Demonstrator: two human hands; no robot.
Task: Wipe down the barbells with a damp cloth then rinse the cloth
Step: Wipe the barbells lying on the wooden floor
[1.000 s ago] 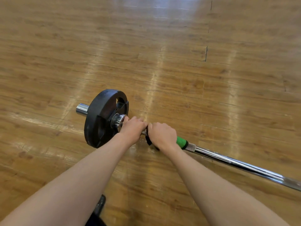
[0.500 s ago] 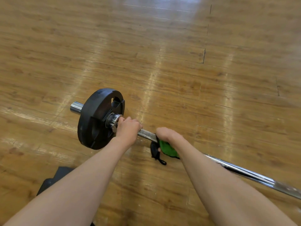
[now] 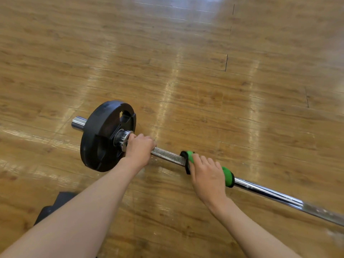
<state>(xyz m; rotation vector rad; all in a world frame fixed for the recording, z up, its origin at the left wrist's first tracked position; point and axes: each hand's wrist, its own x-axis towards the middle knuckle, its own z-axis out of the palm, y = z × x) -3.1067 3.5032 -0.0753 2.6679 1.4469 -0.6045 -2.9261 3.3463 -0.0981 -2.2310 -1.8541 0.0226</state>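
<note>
A chrome barbell (image 3: 167, 155) lies across the wooden floor, running from centre left down to the right edge. A black weight plate (image 3: 100, 138) sits on its left end, with a chrome collar beside it. My left hand (image 3: 139, 148) grips the bar right next to the collar. A green cloth with black trim (image 3: 228, 175) is wrapped around the bar further right. My right hand (image 3: 206, 175) is curled over that cloth and the bar.
The glossy wooden floor (image 3: 186, 62) stretches all around. A dark object (image 3: 55, 203) pokes out behind my left forearm at the lower left. The bar's smooth chrome part (image 3: 279, 196) continues off the right edge.
My right hand has slid the green cloth rightward along the bar, away from my left hand, exposing the knurled section. My left hand stays by the collar.
</note>
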